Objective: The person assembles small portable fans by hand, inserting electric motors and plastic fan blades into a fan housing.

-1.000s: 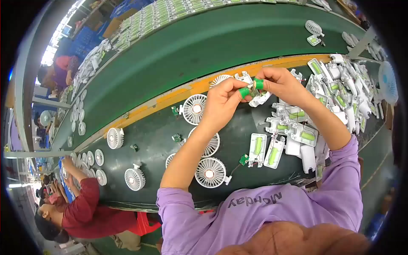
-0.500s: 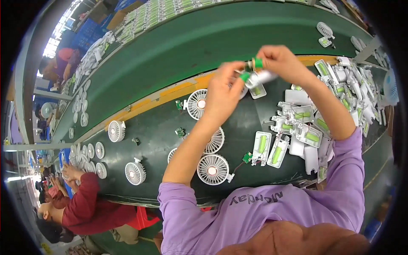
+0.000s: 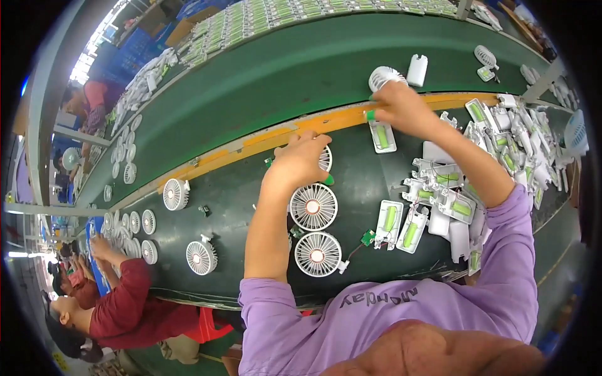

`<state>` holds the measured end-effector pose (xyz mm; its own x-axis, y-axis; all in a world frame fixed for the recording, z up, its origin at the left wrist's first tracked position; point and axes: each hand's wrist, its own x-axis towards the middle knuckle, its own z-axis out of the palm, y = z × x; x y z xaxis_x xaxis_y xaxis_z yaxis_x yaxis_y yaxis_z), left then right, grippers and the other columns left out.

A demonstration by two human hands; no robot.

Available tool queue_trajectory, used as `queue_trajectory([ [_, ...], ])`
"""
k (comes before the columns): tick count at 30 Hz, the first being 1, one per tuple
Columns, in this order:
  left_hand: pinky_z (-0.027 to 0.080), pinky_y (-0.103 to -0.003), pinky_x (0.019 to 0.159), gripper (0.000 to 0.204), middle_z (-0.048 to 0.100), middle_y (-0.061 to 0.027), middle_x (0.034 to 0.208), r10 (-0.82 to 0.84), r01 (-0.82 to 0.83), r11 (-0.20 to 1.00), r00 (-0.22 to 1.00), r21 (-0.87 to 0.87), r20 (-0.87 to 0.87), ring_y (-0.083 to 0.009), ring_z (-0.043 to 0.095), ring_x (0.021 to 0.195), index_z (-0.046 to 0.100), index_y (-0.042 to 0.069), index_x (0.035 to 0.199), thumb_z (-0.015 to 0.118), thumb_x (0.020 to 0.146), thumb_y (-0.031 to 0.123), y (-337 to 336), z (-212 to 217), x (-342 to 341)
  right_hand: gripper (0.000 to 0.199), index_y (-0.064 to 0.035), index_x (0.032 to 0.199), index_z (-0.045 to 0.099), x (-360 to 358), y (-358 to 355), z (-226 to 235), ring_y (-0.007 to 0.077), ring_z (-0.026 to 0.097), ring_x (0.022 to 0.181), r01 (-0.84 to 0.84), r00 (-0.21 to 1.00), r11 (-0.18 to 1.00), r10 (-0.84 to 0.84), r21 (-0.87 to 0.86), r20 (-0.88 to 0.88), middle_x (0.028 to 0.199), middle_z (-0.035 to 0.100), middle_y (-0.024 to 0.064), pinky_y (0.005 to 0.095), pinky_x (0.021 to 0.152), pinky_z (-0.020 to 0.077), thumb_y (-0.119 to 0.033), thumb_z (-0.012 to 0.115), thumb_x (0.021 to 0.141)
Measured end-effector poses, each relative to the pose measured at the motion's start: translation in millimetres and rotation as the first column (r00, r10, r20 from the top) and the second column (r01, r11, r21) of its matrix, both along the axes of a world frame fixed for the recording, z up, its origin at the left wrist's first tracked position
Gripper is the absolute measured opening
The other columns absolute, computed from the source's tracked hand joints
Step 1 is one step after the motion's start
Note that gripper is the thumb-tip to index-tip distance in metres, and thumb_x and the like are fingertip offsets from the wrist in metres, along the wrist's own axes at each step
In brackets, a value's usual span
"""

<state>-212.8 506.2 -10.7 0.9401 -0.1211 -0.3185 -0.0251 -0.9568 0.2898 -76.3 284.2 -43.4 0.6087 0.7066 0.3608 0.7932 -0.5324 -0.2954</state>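
My left hand (image 3: 296, 161), a green wrap on its thumb, grips a white round fan head (image 3: 325, 158) at the bench's far side, covering much of it. My right hand (image 3: 404, 111) reaches over the orange edge strip, fingers apart, at the near rim of another fan head (image 3: 385, 78) on the green belt. Beside that fan head lies a white handle shell (image 3: 417, 70). Below my left hand are two more fan heads, one upper (image 3: 313, 207) and one lower (image 3: 318, 254); a wire joins the lower one to a small green circuit board (image 3: 367, 237).
A heap of white handle shells with green batteries (image 3: 461, 203) fills the bench's right side. One open shell (image 3: 382, 136) sits near the orange strip (image 3: 251, 150). More fan heads (image 3: 200, 255) lie to the left, where a co-worker in a red sleeve (image 3: 135, 282) works.
The fan head and white shell now lie on the belt, outside my left hand's grip. My left hand has moved down and left onto another fan head. My right hand has lowered slightly.
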Motion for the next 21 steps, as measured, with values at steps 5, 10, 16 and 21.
queue_trajectory([
  [5, 0.045, -0.046, 0.079, 0.056, 0.048, -0.0175, 0.111, 0.295, -0.177, 0.95, 0.775, -0.256, 0.559, -0.0373, 0.05, 0.1, 0.046, 0.004, 0.117, 0.067, 0.069, 0.025, -7.9, -30.6, 27.5, 0.015, -0.0068, 0.082, 0.064, -12.0, 17.6, -15.1, 0.0276, 0.053, 0.086, -0.006, 0.995, 0.999, 0.009, -0.031, 0.103, 0.082, 0.054, 0.0109, 0.0382, 0.076, 0.0431, -0.016, 0.063, 0.07],
  [10, 0.045, -0.044, 0.077, 0.059, 0.046, -0.0252, 0.108, 0.423, -0.294, 0.903, 0.743, -0.314, 0.52, -0.0408, 0.053, 0.093, 0.042, -0.007, 0.115, 0.065, 0.074, 0.027, 5.1, -48.1, 44.0, 0.012, -0.005, 0.082, 0.062, -8.4, 1.0, -18.4, 0.0288, 0.054, 0.084, -0.072, 0.997, 0.989, 0.075, -0.131, 0.015, 0.082, 0.054, 0.0107, 0.039, 0.073, 0.0445, -0.008, 0.058, 0.071],
  [16, 0.047, -0.043, 0.068, 0.036, 0.051, -0.0187, 0.101, 0.309, -0.242, 0.951, 0.679, -0.194, 0.666, -0.0382, 0.056, 0.082, 0.052, -0.001, 0.099, 0.064, 0.074, 0.021, 1.3, -19.5, 30.0, 0.022, -0.0001, 0.089, 0.058, -20.4, -20.4, 5.3, 0.0304, 0.057, 0.084, 0.028, 0.922, 0.997, 0.004, 0.078, -0.387, 0.084, 0.059, 0.0153, 0.0399, 0.073, 0.0459, -0.015, 0.06, 0.074],
  [21, 0.047, -0.035, 0.065, 0.019, 0.064, -0.0136, 0.072, 0.136, -0.092, 0.89, 0.988, -0.446, 0.068, -0.0261, 0.064, 0.073, 0.063, 0.002, 0.086, 0.057, 0.076, 0.017, -10.5, -7.8, 23.2, 0.028, -0.0019, 0.091, 0.056, -11.3, -29.8, -27.6, 0.0318, 0.053, 0.088, -0.133, 0.985, 0.99, 0.127, -0.043, -0.121, 0.09, 0.056, 0.0138, 0.0406, 0.078, 0.0434, -0.012, 0.063, 0.066],
])
